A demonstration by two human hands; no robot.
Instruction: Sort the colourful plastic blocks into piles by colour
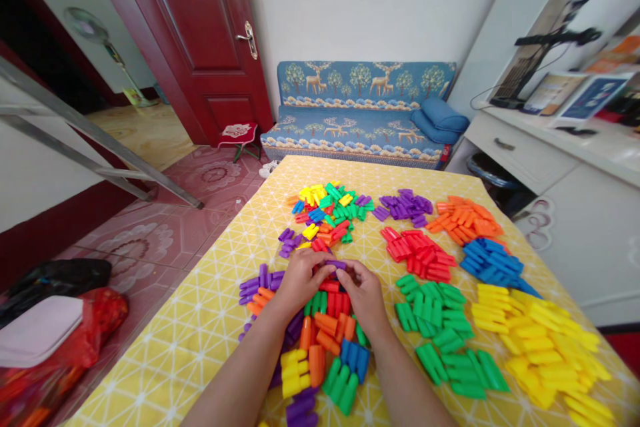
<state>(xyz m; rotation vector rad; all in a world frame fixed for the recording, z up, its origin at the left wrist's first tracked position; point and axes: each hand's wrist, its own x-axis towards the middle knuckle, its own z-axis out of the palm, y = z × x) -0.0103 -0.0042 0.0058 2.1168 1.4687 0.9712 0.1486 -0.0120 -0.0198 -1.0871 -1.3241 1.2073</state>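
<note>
My left hand (300, 280) and my right hand (364, 292) meet over a flat assembly of joined plastic blocks (325, 340) in red, orange, green, blue, yellow and purple. Both hands pinch a small purple block (336, 265) at the assembly's far edge, with fingers curled. A mixed loose pile of blocks (327, 210) lies just beyond the hands. To the right lie sorted piles: purple (406, 205), orange (463, 217), red (419, 253), blue (493, 263), green (445, 333) and yellow (543, 333).
The table wears a yellow patterned cloth (200, 327). A blue sofa (363, 113) stands behind it by a red door (200, 40). White cabinets (560, 167) run along the right. Bags (55, 327) lie on the floor at the left.
</note>
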